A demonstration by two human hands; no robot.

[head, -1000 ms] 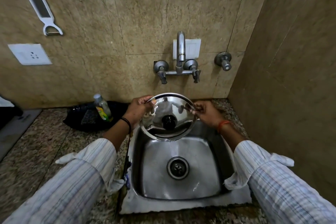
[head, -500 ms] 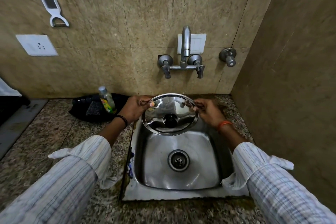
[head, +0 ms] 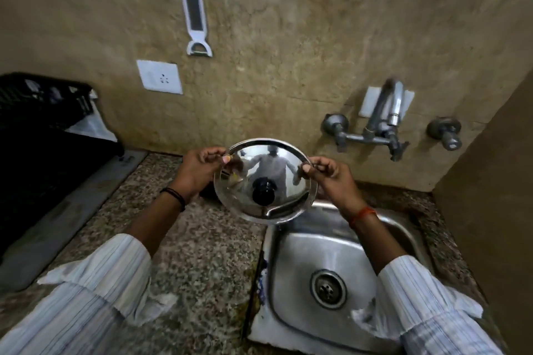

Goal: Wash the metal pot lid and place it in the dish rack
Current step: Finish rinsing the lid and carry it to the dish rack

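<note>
While the left hand [head: 199,170] and right hand [head: 328,174] pinch opposite rims of the round shiny metal pot lid [head: 264,181] above the steel sink's [head: 288,239] left rear corner, it should travel level toward the black dish rack [head: 43,106].

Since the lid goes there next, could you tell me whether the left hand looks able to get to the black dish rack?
Probably yes: the dish rack lies beyond the left hand, with bare counter between.

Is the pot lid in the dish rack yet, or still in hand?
Still in hand. The pot lid is held by its rim between the left hand and right hand, with the dish rack away to the left.
</note>
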